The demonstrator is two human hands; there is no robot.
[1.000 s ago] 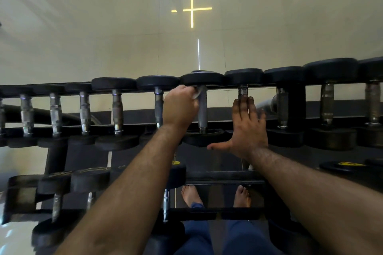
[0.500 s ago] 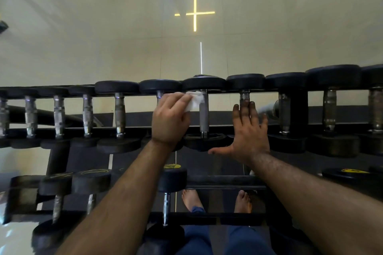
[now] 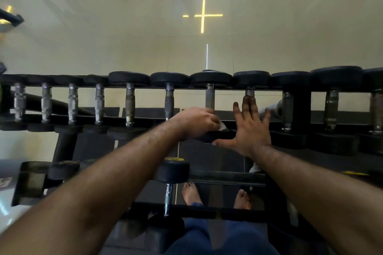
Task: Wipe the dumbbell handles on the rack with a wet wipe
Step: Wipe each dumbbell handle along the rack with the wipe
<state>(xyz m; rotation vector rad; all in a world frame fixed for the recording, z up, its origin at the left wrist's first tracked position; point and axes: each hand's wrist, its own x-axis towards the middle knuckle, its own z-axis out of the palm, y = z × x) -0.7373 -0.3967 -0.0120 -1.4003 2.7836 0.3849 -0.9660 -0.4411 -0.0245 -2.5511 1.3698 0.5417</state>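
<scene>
Dull grey steel dumbbell handle [image 3: 209,98], white wet wipe [image 3: 222,126] below

Dumbbell heads [image 3: 211,78]: black, matt, rubbery look, some with a dull sheen on top
Handles [image 3: 129,103]: grey metal, rough knurled middles, brighter polished collars at the ends; the handle [image 3: 209,99] above the left hand [image 3: 195,123] looks plainer and smoother
Rack [image 3: 66,147]: black painted metal, matt
Wipe [image 3: 222,126]: white, soft, crumpled, only a corner showing
Floor [image 3: 124,43]: pale tile, glossy, reflecting lights
Trousers [image 3: 196,234]: blue cloth
</scene>
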